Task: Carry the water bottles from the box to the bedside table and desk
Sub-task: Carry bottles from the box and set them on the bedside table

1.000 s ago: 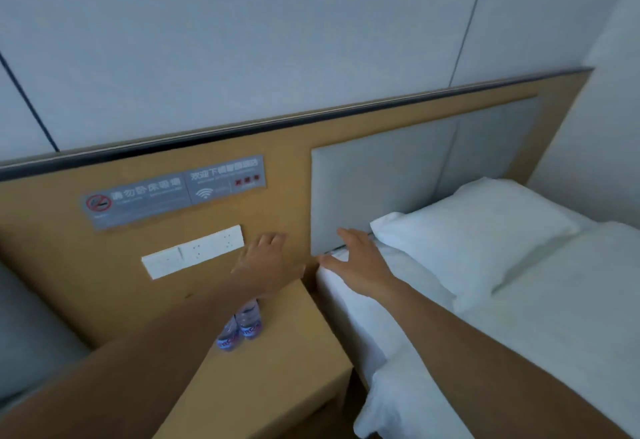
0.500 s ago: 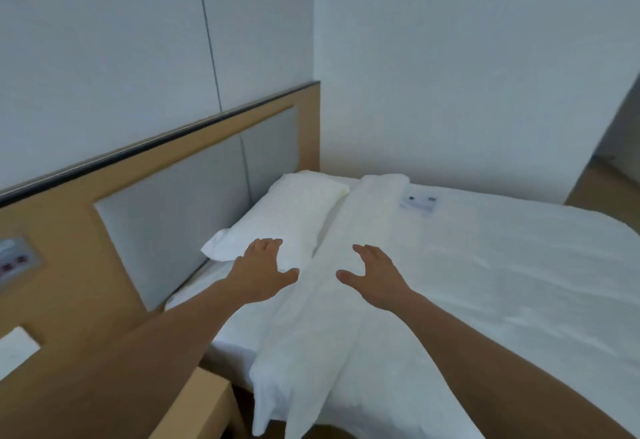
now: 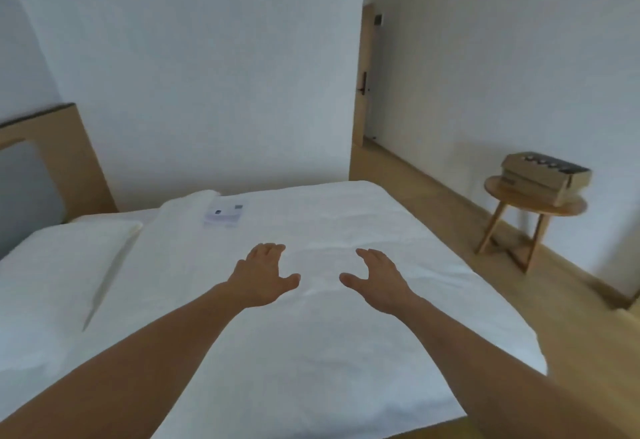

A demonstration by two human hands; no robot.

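Well off to the right, the box (image 3: 545, 178) sits on a small round tabletop (image 3: 526, 206) with crossed wooden legs, close to the far wall. It is brown cardboard, and a row of pale round tops shows along its dark upper face; they are too small and blurred to say whether they are bottle caps. No bottle can be made out anywhere else in view. Both hands are far from the box, held out over the middle of the bed (image 3: 346, 223) with the palms facing down. The left hand (image 3: 263, 275) has its fingers straight and a little apart, thumb out to the side, and holds nothing. The right hand (image 3: 377, 279) is the same, fingers loose and spread, thumb pointing toward the left one, and is empty too. Whether either touches the sheet cannot be told. The bed is made up in white, with a pillow (image 3: 62, 265) at the left and a small pale card (image 3: 223, 215) lying flat farther back. Behind the pillow stands a wooden headboard (image 3: 79, 168) with a grey panel. A wooden floor (image 3: 519, 282) runs between the bed and the tabletop, toward a door (image 3: 364, 85) at the back.
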